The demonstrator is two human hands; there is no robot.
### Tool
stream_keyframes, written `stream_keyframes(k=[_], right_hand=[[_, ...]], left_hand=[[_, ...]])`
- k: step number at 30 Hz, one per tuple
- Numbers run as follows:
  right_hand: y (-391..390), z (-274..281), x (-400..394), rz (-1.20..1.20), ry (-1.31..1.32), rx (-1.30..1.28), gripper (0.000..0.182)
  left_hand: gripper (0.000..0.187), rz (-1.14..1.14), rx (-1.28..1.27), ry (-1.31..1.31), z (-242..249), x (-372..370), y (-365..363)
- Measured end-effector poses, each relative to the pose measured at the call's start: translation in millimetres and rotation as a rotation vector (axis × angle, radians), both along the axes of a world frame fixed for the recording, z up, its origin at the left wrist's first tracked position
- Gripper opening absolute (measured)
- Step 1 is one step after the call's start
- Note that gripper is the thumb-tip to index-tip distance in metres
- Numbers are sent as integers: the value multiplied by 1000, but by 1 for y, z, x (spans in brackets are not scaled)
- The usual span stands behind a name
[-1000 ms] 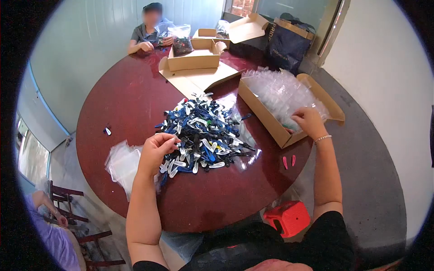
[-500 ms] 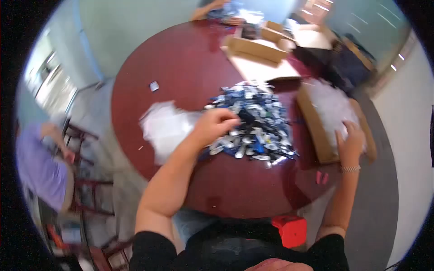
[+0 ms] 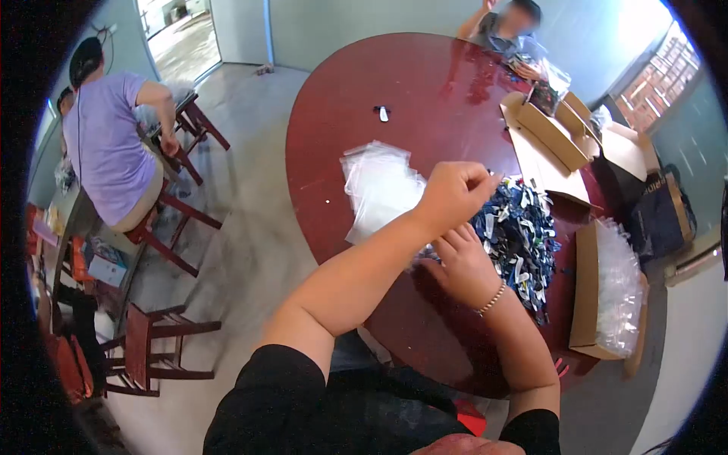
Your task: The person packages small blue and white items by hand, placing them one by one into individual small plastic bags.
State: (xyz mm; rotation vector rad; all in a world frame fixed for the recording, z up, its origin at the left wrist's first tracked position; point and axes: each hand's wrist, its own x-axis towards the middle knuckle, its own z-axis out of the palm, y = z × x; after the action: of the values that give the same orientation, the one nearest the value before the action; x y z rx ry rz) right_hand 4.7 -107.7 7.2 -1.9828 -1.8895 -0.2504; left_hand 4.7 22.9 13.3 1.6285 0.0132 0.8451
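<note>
My left hand point(image 3: 457, 191) is closed in a pinch at the near-left side of a heap of small dark blue, black and white pieces point(image 3: 523, 235). What its fingertips hold, if anything, I cannot make out. Below it, my right hand point(image 3: 469, 267), with a beaded bracelet at the wrist, reaches left under my left wrist. Its thumb stands apart from its fingers, and some fingertips are partly covered by the left wrist. Clear flat plastic bags point(image 3: 377, 189) lie spread on the table just left of both hands.
On the round red-brown table point(image 3: 341, 98) sits one black-and-white piece point(image 3: 383, 114). A cardboard box of clear bags point(image 3: 585, 292) stands right, open cartons point(image 3: 550, 136) behind. A person point(image 3: 497, 38) sits across; another in purple point(image 3: 114, 144) sits left by wooden stools point(image 3: 163, 349).
My right hand has left the box of clear bags and moved left, under my left wrist. My left hand stays pinched near the heap. The view has turned left.
</note>
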Motion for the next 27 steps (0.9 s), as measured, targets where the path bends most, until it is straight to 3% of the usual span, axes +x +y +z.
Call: stream_keyframes(k=[1,4,13,17,19,22,25,27], right_hand=[[9,-1,-4,28,-41,-50,31],[26,-27,-2,60,-248,-44,25],[25,-41,7,-34,-94,159,10],[16,-35,12,-105,-48,156,11],[5,-20,16,-61,180,10,16],[-6,-5,30,-75,548,122,14],[-24,22,44,-284,637,256,9],[-32,17,67,-363,862,352,7]], left_hand=[[33,-5,-115,-1,3,-1,2],[32,66,-84,47,-1,3,11],[29,2,-78,62,-4,6,10],[26,-29,-69,144,-2,4,9],[25,-60,-55,157,-8,8,13],[23,-130,-121,206,-8,10,18],[23,-256,-202,246,-5,6,23],[26,-425,-375,311,-3,7,21]])
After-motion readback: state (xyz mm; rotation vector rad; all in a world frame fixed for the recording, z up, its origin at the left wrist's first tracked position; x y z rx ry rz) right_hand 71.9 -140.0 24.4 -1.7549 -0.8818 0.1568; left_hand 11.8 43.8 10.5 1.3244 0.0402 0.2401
